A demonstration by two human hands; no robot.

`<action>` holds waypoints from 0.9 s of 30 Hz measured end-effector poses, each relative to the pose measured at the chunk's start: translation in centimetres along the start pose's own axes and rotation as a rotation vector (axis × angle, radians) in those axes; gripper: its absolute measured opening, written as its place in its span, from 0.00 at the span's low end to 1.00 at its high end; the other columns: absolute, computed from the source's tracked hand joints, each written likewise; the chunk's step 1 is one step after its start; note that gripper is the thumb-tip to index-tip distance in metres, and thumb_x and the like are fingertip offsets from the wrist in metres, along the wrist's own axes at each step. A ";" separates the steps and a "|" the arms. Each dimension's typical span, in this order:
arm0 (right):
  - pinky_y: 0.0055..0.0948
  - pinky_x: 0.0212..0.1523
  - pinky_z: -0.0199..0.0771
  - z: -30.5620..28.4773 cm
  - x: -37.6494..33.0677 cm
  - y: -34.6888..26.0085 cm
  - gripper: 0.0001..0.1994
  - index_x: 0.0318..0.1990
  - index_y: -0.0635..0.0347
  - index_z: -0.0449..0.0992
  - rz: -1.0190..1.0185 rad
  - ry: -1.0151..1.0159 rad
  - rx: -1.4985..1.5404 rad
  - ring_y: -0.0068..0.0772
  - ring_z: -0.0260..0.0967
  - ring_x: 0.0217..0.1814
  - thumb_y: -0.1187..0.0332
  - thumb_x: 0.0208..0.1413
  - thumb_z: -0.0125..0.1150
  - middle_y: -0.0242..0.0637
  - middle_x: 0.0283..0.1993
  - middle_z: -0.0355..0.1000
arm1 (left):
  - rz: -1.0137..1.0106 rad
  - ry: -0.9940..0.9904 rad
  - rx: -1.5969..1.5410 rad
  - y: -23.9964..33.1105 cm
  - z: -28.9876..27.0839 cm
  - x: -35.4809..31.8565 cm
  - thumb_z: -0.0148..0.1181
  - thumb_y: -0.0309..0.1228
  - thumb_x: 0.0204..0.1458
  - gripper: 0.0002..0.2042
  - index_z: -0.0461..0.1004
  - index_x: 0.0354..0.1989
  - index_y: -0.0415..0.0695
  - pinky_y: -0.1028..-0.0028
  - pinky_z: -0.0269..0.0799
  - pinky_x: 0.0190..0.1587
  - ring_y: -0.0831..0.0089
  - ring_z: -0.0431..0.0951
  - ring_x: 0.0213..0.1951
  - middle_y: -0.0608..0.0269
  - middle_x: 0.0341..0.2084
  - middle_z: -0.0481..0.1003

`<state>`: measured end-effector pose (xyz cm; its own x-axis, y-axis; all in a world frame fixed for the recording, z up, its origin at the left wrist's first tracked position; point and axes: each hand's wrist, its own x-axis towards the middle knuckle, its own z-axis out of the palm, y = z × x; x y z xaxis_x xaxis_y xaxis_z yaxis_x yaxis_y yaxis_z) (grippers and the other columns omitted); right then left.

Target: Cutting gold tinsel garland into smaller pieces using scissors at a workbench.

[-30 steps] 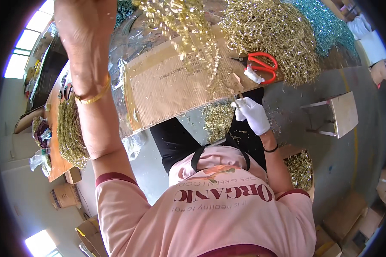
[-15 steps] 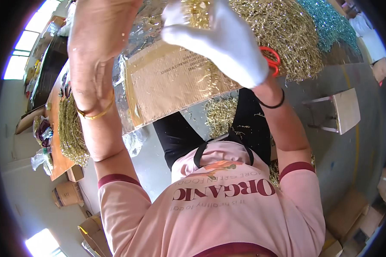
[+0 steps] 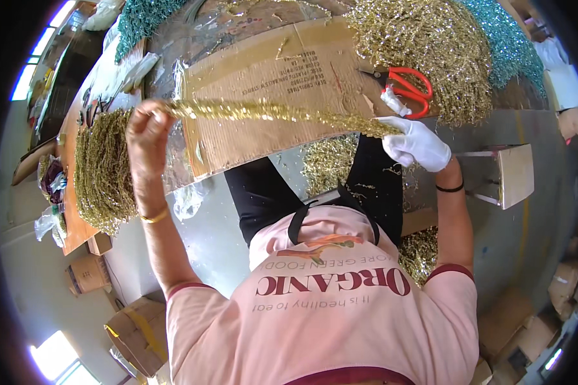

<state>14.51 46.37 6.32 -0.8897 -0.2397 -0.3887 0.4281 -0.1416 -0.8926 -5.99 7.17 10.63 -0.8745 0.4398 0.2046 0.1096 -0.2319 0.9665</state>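
A strand of gold tinsel garland (image 3: pixel 257 111) stretches sideways over the front of a flattened cardboard sheet (image 3: pixel 237 147). My bare left hand (image 3: pixel 146 131) pinches its left end. At the other end my right hand (image 3: pixel 417 144), in a white glove, has its fingers closed on the tinsel. Just beyond the gloved hand lie red-handled scissors (image 3: pixel 410 92) with dark blades, and a small white scrap (image 3: pixel 395 102) rests against their handles.
A big heap of gold tinsel (image 3: pixel 424 51) covers the table's right side, with teal tinsel (image 3: pixel 504 45) beyond it. More gold tinsel (image 3: pixel 103 173) hangs over the left table edge. Teal tinsel (image 3: pixel 144 22) lies far left. A stool (image 3: pixel 515 176) stands at right.
Both hands have come down and moved apart, drawing the gold tinsel out lengthwise between them. The scissors and cardboard, partly covered before, now show more fully.
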 end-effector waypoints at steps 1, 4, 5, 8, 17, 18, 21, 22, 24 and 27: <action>0.13 0.16 0.50 -0.2 0.4 0.5 0.19 0.55 0.65 0.62 0.006 -0.009 0.000 0.12 0.50 0.15 0.65 0.58 0.49 0.26 0.21 0.60 | -0.016 0.004 0.006 -1.5 -1.0 -1.2 0.60 0.23 0.46 0.08 0.74 0.36 0.42 0.75 0.72 0.40 0.77 0.74 0.32 0.64 0.31 0.75; 0.12 0.16 0.52 -0.8 2.1 1.1 0.19 0.54 0.66 0.63 -0.076 0.087 0.014 0.11 0.50 0.15 0.64 0.59 0.49 0.28 0.22 0.61 | -0.091 0.087 0.095 -4.2 -2.6 -4.3 0.59 0.19 0.45 0.07 0.74 0.33 0.42 0.80 0.69 0.40 0.80 0.73 0.33 0.64 0.31 0.76; 0.12 0.16 0.53 -0.5 2.6 0.8 0.18 0.52 0.65 0.66 -0.029 0.169 -0.088 0.11 0.51 0.15 0.63 0.58 0.50 0.27 0.23 0.63 | -0.084 0.112 0.141 -5.4 -3.2 -5.0 0.58 0.16 0.44 0.08 0.74 0.33 0.40 0.80 0.69 0.40 0.80 0.73 0.33 0.64 0.31 0.76; 0.15 0.21 0.60 -1.4 4.2 2.2 0.15 0.48 0.56 0.72 -0.128 0.336 -0.471 0.15 0.57 0.19 0.63 0.54 0.56 0.27 0.27 0.67 | -0.196 0.102 0.270 -6.8 -4.2 -6.4 0.60 0.16 0.44 0.07 0.75 0.33 0.38 0.81 0.69 0.40 0.80 0.74 0.33 0.65 0.29 0.76; 0.41 0.50 0.61 0.1 7.3 4.5 0.15 0.42 0.46 0.76 -0.721 0.534 -1.572 0.31 0.66 0.37 0.62 0.43 0.61 0.28 0.33 0.68 | -0.200 0.056 0.752 -8.2 -4.9 -8.3 0.59 0.20 0.45 0.06 0.76 0.33 0.38 0.82 0.68 0.38 0.82 0.73 0.31 0.67 0.27 0.76; 0.41 0.50 0.61 0.1 7.3 4.6 0.16 0.43 0.46 0.75 -0.726 0.561 -1.593 0.31 0.66 0.38 0.62 0.44 0.61 0.28 0.34 0.68 | -0.236 0.075 0.756 -8.2 -5.0 -8.6 0.59 0.21 0.45 0.05 0.76 0.32 0.37 0.82 0.68 0.37 0.82 0.73 0.31 0.67 0.27 0.75; 0.45 0.51 0.60 -0.3 7.5 5.0 0.17 0.45 0.47 0.74 -0.768 0.611 -1.645 0.32 0.66 0.38 0.61 0.44 0.61 0.29 0.35 0.67 | -0.188 0.055 0.751 -8.4 -5.0 -9.0 0.59 0.21 0.45 0.06 0.76 0.33 0.36 0.82 0.68 0.37 0.81 0.73 0.32 0.66 0.28 0.75; 0.45 0.52 0.60 -0.4 7.5 4.8 0.17 0.45 0.47 0.74 -0.733 0.588 -1.662 0.32 0.66 0.38 0.61 0.43 0.62 0.29 0.35 0.68 | -0.194 0.080 0.762 -8.5 -5.1 -9.0 0.59 0.21 0.45 0.06 0.76 0.33 0.36 0.82 0.68 0.37 0.81 0.73 0.32 0.66 0.28 0.75; 0.44 0.52 0.61 -0.7 7.7 4.9 0.17 0.44 0.47 0.74 -0.692 0.557 -1.669 0.32 0.66 0.38 0.61 0.43 0.62 0.29 0.35 0.68 | -0.160 0.023 0.789 -8.6 -5.3 -9.1 0.58 0.20 0.46 0.06 0.76 0.34 0.37 0.81 0.68 0.37 0.81 0.73 0.33 0.66 0.28 0.76; 0.41 0.48 0.63 -0.8 7.8 4.6 0.17 0.43 0.48 0.75 -0.701 0.525 -1.640 0.32 0.66 0.38 0.62 0.42 0.62 0.30 0.35 0.68 | -0.137 0.061 0.743 -8.7 -5.7 -9.5 0.59 0.22 0.45 0.07 0.78 0.34 0.41 0.79 0.69 0.37 0.79 0.74 0.32 0.63 0.30 0.76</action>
<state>9.44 44.60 -0.96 -0.9029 -0.2252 0.3661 -0.2710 0.9594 -0.0782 -1.32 0.01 -0.58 -0.9254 0.3689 0.0867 0.2684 0.4765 0.8372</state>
